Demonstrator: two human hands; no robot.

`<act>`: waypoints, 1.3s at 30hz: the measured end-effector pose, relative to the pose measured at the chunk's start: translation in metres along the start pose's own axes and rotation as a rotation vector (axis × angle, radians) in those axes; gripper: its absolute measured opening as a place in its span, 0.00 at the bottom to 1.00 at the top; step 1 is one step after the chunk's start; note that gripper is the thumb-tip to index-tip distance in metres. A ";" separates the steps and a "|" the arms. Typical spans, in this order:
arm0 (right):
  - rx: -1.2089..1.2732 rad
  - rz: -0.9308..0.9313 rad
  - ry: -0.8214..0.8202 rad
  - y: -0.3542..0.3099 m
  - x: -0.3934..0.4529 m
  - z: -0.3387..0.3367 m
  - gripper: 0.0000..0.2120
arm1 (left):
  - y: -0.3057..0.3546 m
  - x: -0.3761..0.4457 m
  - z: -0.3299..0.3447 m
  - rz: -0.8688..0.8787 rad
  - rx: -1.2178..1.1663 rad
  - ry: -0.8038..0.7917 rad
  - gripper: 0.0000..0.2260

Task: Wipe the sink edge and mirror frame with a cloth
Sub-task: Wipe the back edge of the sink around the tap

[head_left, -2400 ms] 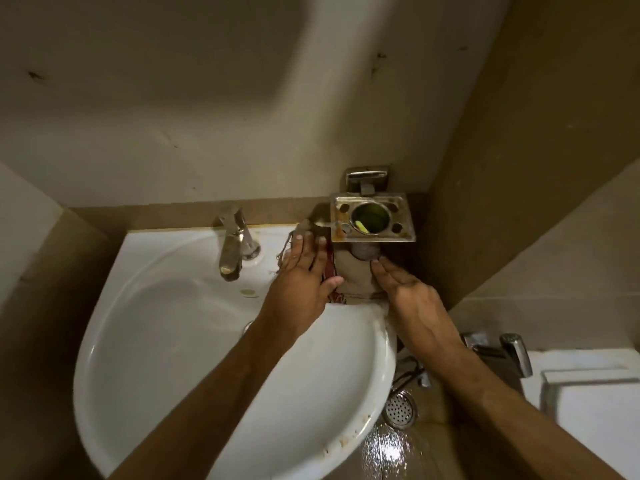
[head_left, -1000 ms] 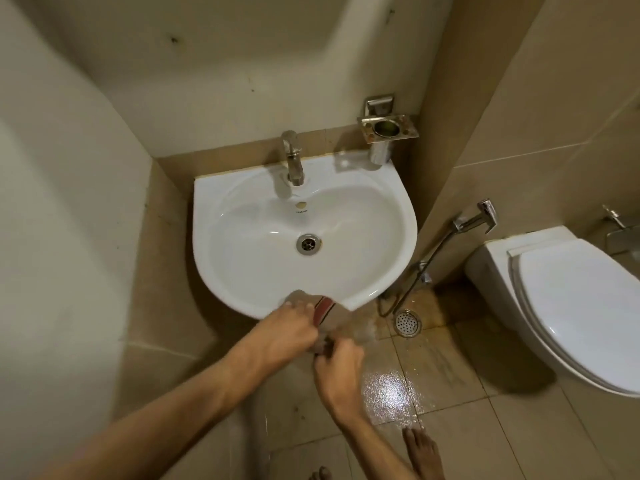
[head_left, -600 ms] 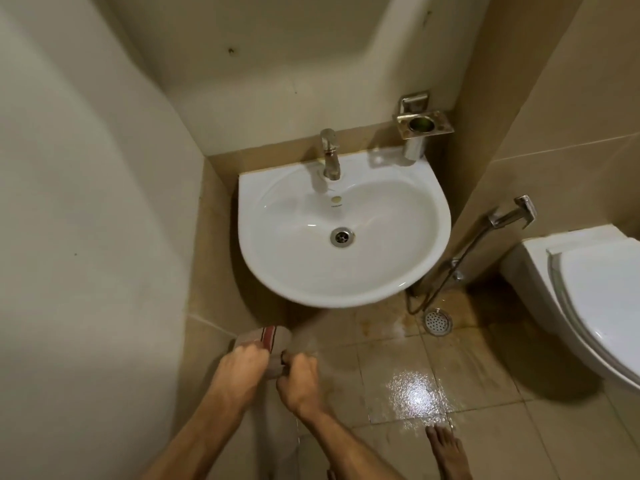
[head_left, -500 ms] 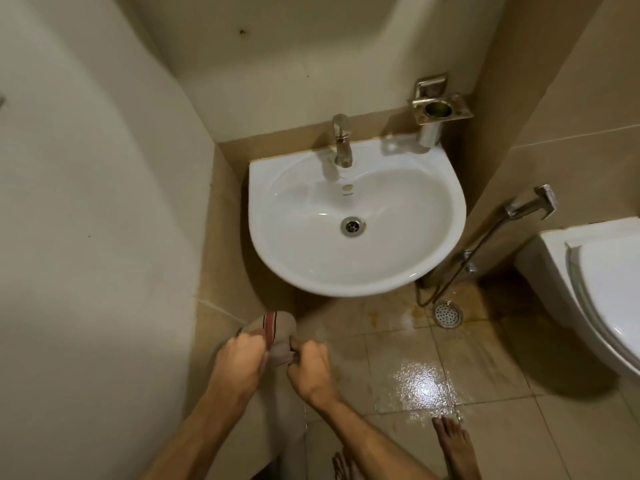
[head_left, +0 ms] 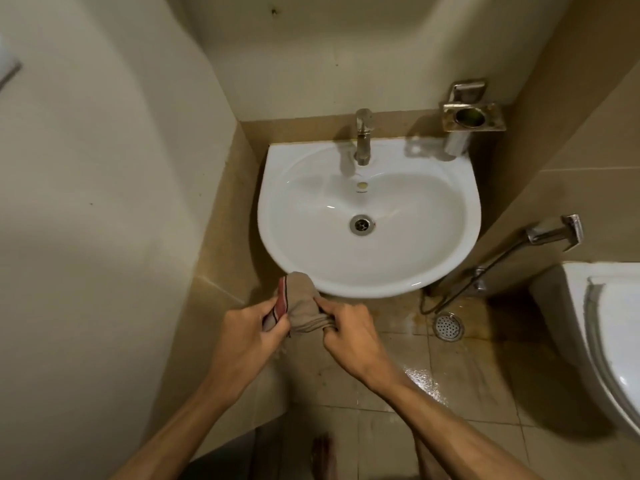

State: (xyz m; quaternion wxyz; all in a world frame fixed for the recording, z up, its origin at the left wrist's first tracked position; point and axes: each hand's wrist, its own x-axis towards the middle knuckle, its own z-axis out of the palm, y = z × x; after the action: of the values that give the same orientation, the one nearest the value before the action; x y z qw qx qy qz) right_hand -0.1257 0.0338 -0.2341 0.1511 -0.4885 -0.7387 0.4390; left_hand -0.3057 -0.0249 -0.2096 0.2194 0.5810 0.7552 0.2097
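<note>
beige cloth bunched, gripped tight by left hand and right hand, below sink front-left edge. seemingly being wrung or refolded between wipes. next: pressing cloth onto rim; mirror frame unseen.

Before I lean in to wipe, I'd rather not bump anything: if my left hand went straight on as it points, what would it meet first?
Probably the sink's front rim: the left hand points there, holding the cloth. Depth is unclear.
</note>
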 end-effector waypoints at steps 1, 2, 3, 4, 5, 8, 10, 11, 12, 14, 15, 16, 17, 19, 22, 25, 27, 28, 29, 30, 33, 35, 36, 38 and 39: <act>-0.001 -0.015 0.010 0.003 -0.001 -0.013 0.29 | 0.012 0.002 0.002 -0.007 -0.032 -0.005 0.05; -0.010 -0.021 0.014 0.005 -0.001 -0.025 0.29 | 0.021 0.003 0.002 -0.009 -0.068 -0.010 0.04; -0.022 -0.023 0.007 0.007 -0.002 -0.036 0.28 | 0.031 0.005 0.002 -0.008 -0.095 -0.015 0.04; -0.031 -0.026 0.010 0.011 -0.004 -0.051 0.27 | 0.043 0.010 0.004 -0.004 -0.112 -0.008 0.04; -0.041 -0.028 0.015 0.014 -0.007 -0.062 0.27 | 0.053 0.012 0.006 -0.010 -0.116 0.005 0.03; -0.096 -0.051 0.079 0.034 -0.006 -0.104 0.30 | 0.090 0.031 0.020 -0.021 -0.121 0.017 0.07; -0.111 -0.064 0.139 0.046 -0.001 -0.134 0.31 | 0.117 0.054 0.033 0.014 -0.096 0.010 0.15; -0.137 -0.084 0.158 0.054 0.011 -0.151 0.32 | 0.130 0.074 0.041 0.054 -0.062 0.011 0.20; -0.186 -0.123 0.165 0.062 0.020 -0.161 0.33 | 0.137 0.086 0.048 0.072 -0.015 0.005 0.23; -0.325 -0.189 0.195 0.082 0.049 -0.181 0.35 | 0.152 0.122 0.071 0.134 0.102 0.083 0.25; -0.416 -0.195 0.211 0.092 0.064 -0.189 0.37 | 0.156 0.138 0.083 0.180 0.137 0.114 0.25; -0.502 -0.198 0.221 0.101 0.082 -0.199 0.39 | 0.162 0.158 0.092 0.212 0.166 0.128 0.25; -0.605 -0.184 0.200 0.105 0.098 -0.210 0.41 | 0.165 0.178 0.101 0.215 0.206 0.138 0.26; -0.790 -0.168 0.210 0.110 0.128 -0.231 0.43 | 0.172 0.216 0.112 0.263 0.336 0.129 0.32; -0.974 -0.192 0.114 0.115 0.158 -0.249 0.36 | 0.190 0.262 0.126 0.335 0.441 0.090 0.34; -1.084 -0.147 -0.040 0.128 0.183 -0.246 0.29 | 0.196 0.294 0.138 0.299 0.517 -0.005 0.38; -1.139 -0.109 -0.053 0.133 0.199 -0.234 0.28 | 0.194 0.310 0.153 0.264 0.533 -0.001 0.36; -1.143 -0.093 -0.017 0.137 0.207 -0.226 0.28 | 0.190 0.315 0.159 0.269 0.505 -0.007 0.33; -1.139 -0.051 0.005 0.139 0.214 -0.222 0.28 | 0.186 0.323 0.162 0.245 0.475 -0.038 0.31; -1.141 0.006 -0.004 0.141 0.220 -0.219 0.29 | 0.180 0.330 0.164 0.228 0.458 -0.042 0.30; -1.093 0.020 0.022 0.164 0.231 -0.216 0.33 | 0.163 0.356 0.171 0.278 0.377 -0.009 0.27; -1.122 0.023 0.045 0.171 0.230 -0.221 0.34 | 0.158 0.367 0.174 0.279 0.310 -0.036 0.24; -1.139 0.017 0.047 0.173 0.228 -0.223 0.34 | 0.157 0.368 0.176 0.267 0.273 -0.045 0.23; -1.125 0.030 0.047 0.177 0.219 -0.229 0.36 | 0.160 0.364 0.182 0.278 0.241 -0.064 0.24; -1.089 0.055 0.051 0.178 0.214 -0.232 0.36 | 0.161 0.362 0.185 0.300 0.228 -0.070 0.25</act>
State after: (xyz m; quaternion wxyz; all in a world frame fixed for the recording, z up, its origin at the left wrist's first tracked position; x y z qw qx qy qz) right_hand 0.0287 0.3575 -0.2882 -0.1175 -0.5260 -0.8422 -0.0152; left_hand -0.1556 0.3751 -0.3004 0.1446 0.7153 0.6707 0.1325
